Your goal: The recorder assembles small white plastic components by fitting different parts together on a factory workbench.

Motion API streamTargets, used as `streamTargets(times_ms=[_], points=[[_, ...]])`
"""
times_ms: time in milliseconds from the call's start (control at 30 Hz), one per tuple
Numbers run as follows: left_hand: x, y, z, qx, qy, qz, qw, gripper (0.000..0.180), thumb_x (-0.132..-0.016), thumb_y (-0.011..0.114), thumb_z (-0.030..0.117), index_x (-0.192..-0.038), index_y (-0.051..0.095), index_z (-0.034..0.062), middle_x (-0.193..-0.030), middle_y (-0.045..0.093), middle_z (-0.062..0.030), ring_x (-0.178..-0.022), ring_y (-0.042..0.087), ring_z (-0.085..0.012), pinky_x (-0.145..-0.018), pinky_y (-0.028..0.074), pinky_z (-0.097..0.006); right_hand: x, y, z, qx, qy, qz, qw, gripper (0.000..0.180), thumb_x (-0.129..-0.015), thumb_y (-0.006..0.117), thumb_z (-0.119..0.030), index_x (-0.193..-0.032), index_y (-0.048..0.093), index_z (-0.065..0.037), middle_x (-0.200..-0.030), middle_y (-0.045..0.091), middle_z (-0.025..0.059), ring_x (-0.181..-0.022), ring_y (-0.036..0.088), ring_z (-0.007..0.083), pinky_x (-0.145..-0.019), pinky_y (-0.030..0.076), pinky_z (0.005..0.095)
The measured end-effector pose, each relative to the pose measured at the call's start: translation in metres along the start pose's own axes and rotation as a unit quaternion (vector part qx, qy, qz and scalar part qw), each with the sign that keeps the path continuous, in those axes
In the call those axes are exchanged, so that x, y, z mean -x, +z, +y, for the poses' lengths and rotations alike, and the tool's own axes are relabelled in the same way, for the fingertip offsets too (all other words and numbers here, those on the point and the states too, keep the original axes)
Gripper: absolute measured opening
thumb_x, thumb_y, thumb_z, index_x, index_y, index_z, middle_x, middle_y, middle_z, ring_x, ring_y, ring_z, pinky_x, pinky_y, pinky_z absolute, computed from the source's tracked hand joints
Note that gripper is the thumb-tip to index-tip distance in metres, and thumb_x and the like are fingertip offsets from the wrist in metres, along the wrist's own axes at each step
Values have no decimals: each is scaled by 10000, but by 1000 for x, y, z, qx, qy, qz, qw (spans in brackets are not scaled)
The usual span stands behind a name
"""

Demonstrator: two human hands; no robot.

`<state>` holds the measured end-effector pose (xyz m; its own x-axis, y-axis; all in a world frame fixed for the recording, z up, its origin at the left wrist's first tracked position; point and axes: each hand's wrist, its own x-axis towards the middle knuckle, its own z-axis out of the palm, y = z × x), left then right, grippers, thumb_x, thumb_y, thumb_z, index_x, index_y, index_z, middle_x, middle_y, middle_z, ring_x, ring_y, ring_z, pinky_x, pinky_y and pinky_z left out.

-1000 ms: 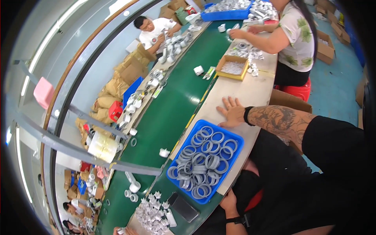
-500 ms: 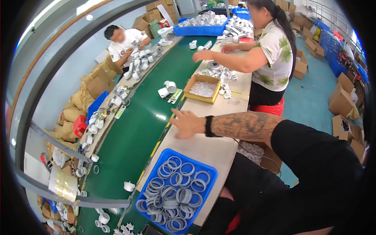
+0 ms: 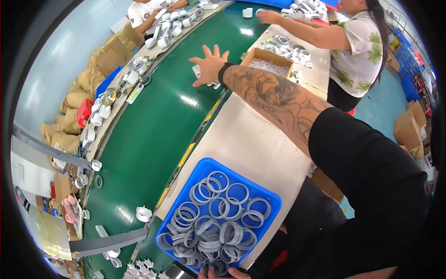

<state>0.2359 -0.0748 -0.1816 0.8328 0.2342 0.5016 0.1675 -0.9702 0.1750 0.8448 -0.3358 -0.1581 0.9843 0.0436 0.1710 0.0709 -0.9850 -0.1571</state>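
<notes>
Slantwise, blue tray [image 3: 260,193], lengthwise along belt [image 3: 144,139]

Lit brightly and diffusely, glaring in white patches off the green conveyor belt [image 3: 153,125], shadowed only softly, fairly sharp on the grey rings [image 3: 231,233], softer around the cardboard boxes [image 3: 409,128] at far right, bowed along straight edges toward the rim, blackened at the corners.

The camera sits on the person's head and looks down and ahead, over the tabletop [image 3: 260,144] and the long green belt [image 3: 144,125]. It sees very wide, so straight things bend near the dark, round edge. The blue tray [image 3: 255,190] is close; a co-worker [image 3: 360,51] is farther off.
</notes>
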Motion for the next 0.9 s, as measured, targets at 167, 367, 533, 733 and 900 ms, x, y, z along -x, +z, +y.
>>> streamTargets(times_ms=[167, 367, 533, 733, 900], points=[[0, 13, -12, 17, -12, 6, 1000, 559, -1133, 572, 512, -1218, 683, -29, -1337, 624, -269, -1182, 568, -445, -1041, 394, -599, -37, 22, 20, -66, 24, -104, 992, 912, -827, 920, -668, -1638, 588, -417, -1812, 325, 243, -1665, 274, 567, -1252, 313, 818], [5, 1, -22, 21, -37, -7, 999, 509, -1070, 682, 475, -1222, 700, -11, -1377, 615, -292, -1248, 551, -471, -1074, 368, -632, -2, 18, -16, 0, -108, 124, 986, 717, -799, 960, -598, -1409, 781, -269, -1781, 382, 212, -1640, 299, 523, -1284, 273, 747], [19, -19, -38, 5, -50, 43, 998, 498, -981, 776, 475, -1216, 713, 40, -1344, 678, -234, -1258, 610, -439, -1109, 426, -597, 43, -41, -62, -234, -124, 170, 949, 783, -843, 989, -516, -1408, 667, -80, -1381, 719, 203, -1317, 678, 366, -1088, 560, 519], [44, -44, -50, 46, -55, 47, 996, 576, -919, 785, 496, -1228, 664, 24, -1408, 581, -265, -1346, 486, -492, -1146, 329, -633, 168, -170, -90, -550, -187, 117, 805, 620, -944, 975, -296, -1312, 531, -66, -1109, 732, 42, -1012, 711, 101, -836, 617, 328], [74, -81, -60, 96, -27, 108, 989, 657, -857, 851, 519, -1254, 649, 36, -1457, 550, -260, -1363, 475, -473, -1174, 317, -624, 367, -243, -146, -602, -385, -142, 685, 566, -924, 960, -346, -1317, 640, -93, -1128, 651, 32, -994, 664, 138, -846, 578, 339]])
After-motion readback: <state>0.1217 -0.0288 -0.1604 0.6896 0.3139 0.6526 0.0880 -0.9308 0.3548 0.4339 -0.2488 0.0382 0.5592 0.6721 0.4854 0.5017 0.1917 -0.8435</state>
